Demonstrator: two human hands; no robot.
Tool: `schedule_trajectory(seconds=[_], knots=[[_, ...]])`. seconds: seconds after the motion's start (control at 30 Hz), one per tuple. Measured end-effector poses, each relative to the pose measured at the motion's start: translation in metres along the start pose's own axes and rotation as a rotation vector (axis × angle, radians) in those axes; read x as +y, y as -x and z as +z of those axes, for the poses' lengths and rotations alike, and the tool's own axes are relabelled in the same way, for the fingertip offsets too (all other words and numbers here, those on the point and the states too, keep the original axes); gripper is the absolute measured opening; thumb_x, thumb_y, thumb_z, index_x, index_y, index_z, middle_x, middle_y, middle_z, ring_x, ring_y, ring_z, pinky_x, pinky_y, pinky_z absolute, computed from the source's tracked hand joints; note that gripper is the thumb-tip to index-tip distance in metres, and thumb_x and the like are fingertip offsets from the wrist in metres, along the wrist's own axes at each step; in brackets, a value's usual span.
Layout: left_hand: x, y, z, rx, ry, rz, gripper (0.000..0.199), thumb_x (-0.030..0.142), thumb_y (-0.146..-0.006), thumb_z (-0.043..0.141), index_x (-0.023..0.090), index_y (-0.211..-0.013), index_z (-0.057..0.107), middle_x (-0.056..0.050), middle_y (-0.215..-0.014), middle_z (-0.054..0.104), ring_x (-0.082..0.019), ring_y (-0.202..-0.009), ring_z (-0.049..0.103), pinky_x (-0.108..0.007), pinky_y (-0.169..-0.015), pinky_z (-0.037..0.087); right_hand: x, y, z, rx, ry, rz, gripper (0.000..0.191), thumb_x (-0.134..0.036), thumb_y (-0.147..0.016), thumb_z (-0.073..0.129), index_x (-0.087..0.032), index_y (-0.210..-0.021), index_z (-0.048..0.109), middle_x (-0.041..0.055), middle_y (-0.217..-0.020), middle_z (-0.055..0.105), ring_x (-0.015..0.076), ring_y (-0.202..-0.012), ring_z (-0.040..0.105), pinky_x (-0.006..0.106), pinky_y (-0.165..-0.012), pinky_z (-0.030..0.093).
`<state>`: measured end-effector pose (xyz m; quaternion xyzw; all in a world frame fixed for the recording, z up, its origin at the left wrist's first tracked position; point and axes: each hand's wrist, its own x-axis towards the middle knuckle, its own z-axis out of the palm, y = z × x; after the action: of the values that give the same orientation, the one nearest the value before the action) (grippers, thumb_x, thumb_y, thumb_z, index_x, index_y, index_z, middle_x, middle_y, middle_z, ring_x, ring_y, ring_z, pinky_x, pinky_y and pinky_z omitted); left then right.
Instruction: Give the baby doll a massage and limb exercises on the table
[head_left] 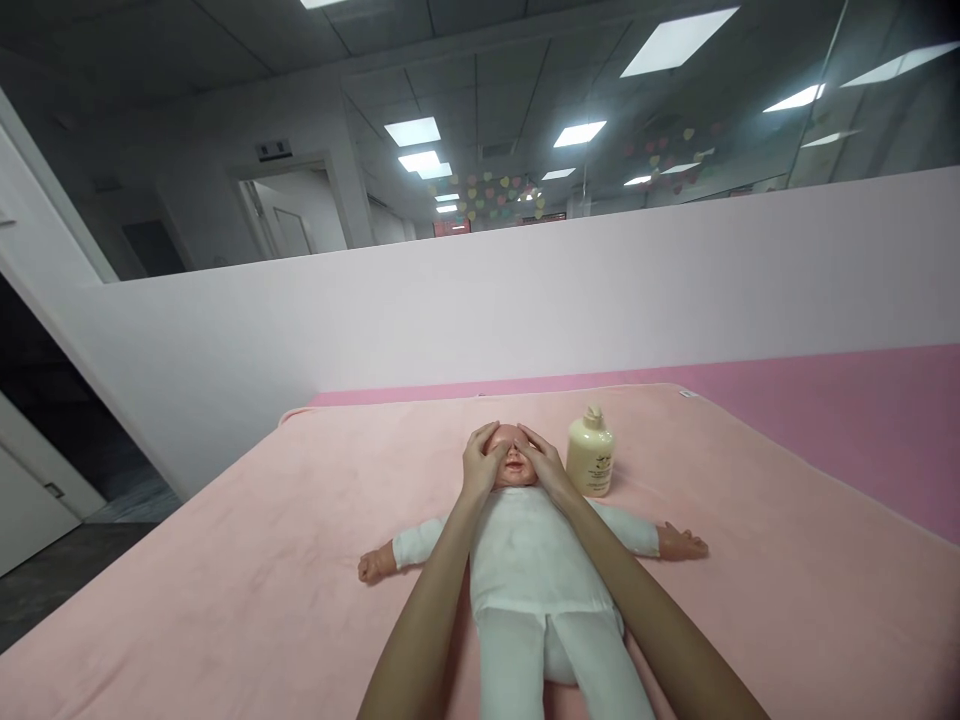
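Note:
A baby doll (525, 550) in white clothes lies on its back with its arms spread and its head at the far end. My left hand (481, 461) rests on the left side of the doll's head, its thumb near the eye. On the other side of the face lies my right hand (544, 461), fingers at the forehead and thumb by the nose. Both hands cup the head and cover the doll's eyes; its mouth shows between them. Neither hand is flat.
A cream pump bottle (591, 455) stands just right of the doll's head on a pink blanket (300, 530). Behind the blanket rises a white low wall (525, 310) with glass above. A dark doorway is at the left.

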<state>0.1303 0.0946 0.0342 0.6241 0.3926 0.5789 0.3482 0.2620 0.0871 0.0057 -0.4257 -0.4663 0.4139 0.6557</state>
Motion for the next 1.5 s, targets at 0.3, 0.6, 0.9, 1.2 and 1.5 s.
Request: schedule_trajectory(seconds=[0.3,0.6,0.9,1.2,1.5], knots=[[0.000,-0.001,-0.002,0.047,0.100,-0.091,0.031,0.018,-0.077,0.047,0.018,-0.099,0.069,-0.007,-0.115,0.064,-0.019,-0.112,0.055,-0.036,-0.101,0.040,0.002,-0.004,-0.001,0.005,-0.104,0.041,0.051,-0.042,-0.065,0.065,-0.019,-0.111,0.065,0.0060,-0.128,0.055,0.0232,-0.123,0.046,0.038,-0.107,0.033],[0.005,0.004,-0.001,0.021,0.015,-0.031,0.031,0.028,-0.074,0.061,0.019,-0.102,0.068,-0.008,-0.119,0.062,-0.021,-0.115,0.054,-0.037,-0.103,0.039,-0.003,-0.001,0.000,0.017,0.006,-0.004,0.053,-0.045,-0.064,0.068,-0.019,-0.110,0.062,0.0076,-0.122,0.059,0.0229,-0.114,0.053,0.036,-0.099,0.041],[0.008,0.009,0.005,0.106,0.028,-0.034,0.026,0.028,-0.080,0.052,0.018,-0.098,0.069,-0.006,-0.115,0.064,-0.019,-0.112,0.055,-0.034,-0.101,0.040,-0.005,-0.002,0.000,0.038,-0.117,0.079,0.049,-0.044,-0.063,0.067,-0.020,-0.106,0.067,0.0041,-0.124,0.057,0.0240,-0.122,0.047,0.040,-0.107,0.034],[0.012,0.005,0.004,0.129,-0.022,-0.067,0.031,0.024,-0.067,0.067,0.018,-0.097,0.069,-0.008,-0.109,0.067,-0.022,-0.106,0.059,-0.037,-0.098,0.043,-0.010,0.004,0.001,0.017,0.001,0.015,0.062,-0.047,-0.063,0.070,-0.018,-0.117,0.062,0.0070,-0.129,0.053,0.0254,-0.119,0.050,0.039,-0.102,0.041],[0.007,0.005,0.007,0.156,0.058,-0.098,0.031,0.017,-0.079,0.043,0.018,-0.094,0.070,-0.005,-0.112,0.066,-0.017,-0.111,0.057,-0.034,-0.101,0.041,-0.008,0.000,-0.001,0.056,-0.057,0.062,0.047,-0.044,-0.066,0.064,-0.020,-0.107,0.067,0.0033,-0.124,0.057,0.0236,-0.123,0.047,0.040,-0.108,0.033]])
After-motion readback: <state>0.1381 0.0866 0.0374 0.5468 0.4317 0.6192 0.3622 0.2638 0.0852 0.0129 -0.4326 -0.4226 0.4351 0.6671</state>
